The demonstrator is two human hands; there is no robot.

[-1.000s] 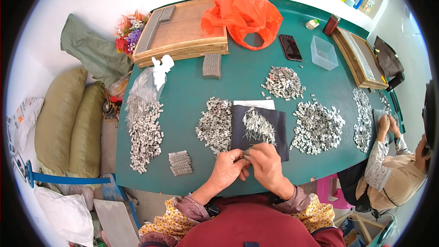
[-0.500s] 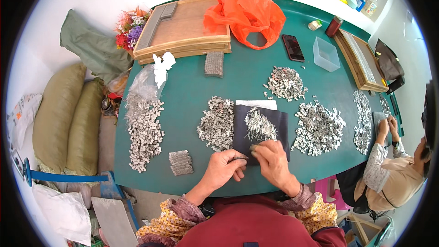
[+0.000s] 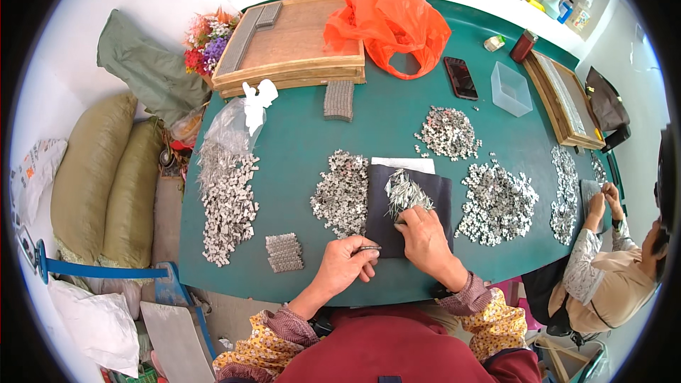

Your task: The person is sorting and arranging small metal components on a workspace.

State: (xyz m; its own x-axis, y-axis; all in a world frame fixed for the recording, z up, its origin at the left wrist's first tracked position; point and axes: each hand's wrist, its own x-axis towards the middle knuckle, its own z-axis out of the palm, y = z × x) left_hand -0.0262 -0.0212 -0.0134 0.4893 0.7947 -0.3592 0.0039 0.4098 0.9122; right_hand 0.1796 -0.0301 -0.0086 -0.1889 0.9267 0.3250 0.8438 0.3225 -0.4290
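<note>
**Green bench crowded with small metal parts**

Green oval bench (image 3: 397, 120) carries grey heaps. Left hand (image 3: 345, 264) pinches a thin dark metal strip (image 3: 369, 248) at the dark cloth mat (image 3: 408, 206); right hand (image 3: 424, 235), fingers curled, presses silvery slivers (image 3: 406, 191). A nudge could mix them into the neighbouring heap of grey metal pieces (image 3: 342, 191) just beside.

We take the dark cloth (image 3: 411, 202) as our mark. Left of it a grey pile (image 3: 342, 193) lies against its edge; further left bare green table (image 3: 294, 170) runs to the long heap (image 3: 225, 202). A small stack (image 3: 284, 252) sits lower left. Right of the cloth another pile (image 3: 499, 202) lies just beside it. Beyond the cloth, open table reaches the block (image 3: 339, 100), with one more pile (image 3: 447, 132) toward the right. Both our hands crowd its near edge.
</note>
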